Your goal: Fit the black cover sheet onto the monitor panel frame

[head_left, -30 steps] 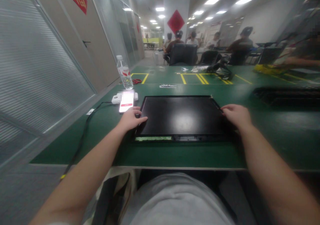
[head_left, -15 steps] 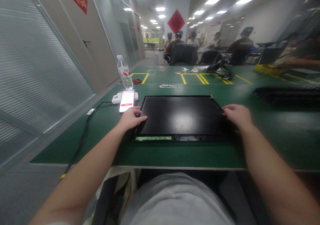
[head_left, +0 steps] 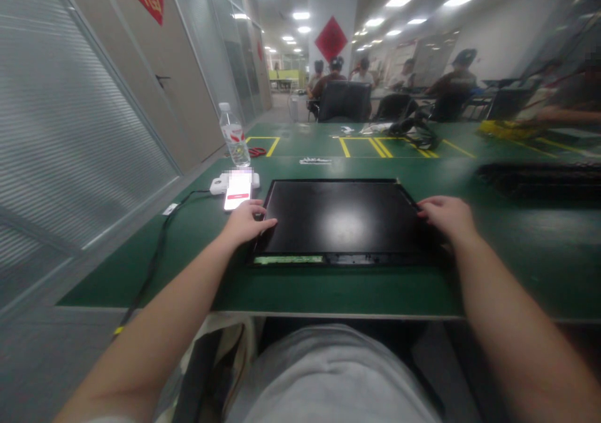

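A black flat display panel (head_left: 300, 219) lies face up on the green table (head_left: 338, 291). Along its near edge runs a narrow strip (head_left: 288, 259), part green and part dark. My left hand (head_left: 246, 221) grips the panel's left edge, the thumb resting on top near the screen. At the right edge, my right hand (head_left: 448, 216) holds on with thumb and fingers pinched at the border. The undersides of both grips are hidden.
Beyond my left hand are a lit phone (head_left: 238, 191), a white power strip (head_left: 218, 185) with a black cable, a water bottle (head_left: 235, 136) and red-handled scissors (head_left: 256, 152). A dark ridged object (head_left: 539, 182) lies at right. Several people sit farther back.
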### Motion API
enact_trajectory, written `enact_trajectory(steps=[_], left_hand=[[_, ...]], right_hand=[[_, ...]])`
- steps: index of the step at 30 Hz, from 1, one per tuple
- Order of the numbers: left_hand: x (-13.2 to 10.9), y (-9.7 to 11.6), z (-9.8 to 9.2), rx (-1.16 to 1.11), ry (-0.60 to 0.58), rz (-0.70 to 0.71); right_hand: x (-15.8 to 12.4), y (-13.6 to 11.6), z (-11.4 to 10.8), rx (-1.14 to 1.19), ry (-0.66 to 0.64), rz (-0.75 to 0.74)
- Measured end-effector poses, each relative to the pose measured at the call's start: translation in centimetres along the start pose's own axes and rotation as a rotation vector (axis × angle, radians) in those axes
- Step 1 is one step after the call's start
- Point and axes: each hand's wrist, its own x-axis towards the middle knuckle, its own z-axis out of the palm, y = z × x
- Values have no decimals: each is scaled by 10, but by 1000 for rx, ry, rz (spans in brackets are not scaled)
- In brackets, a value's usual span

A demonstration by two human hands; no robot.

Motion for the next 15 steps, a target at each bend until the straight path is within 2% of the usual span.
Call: enact_trajectory(steps=[15], left_hand=[[-2,0,1,48,-2,28]], right_hand=[[-1,0,-1,44,-3,16]])
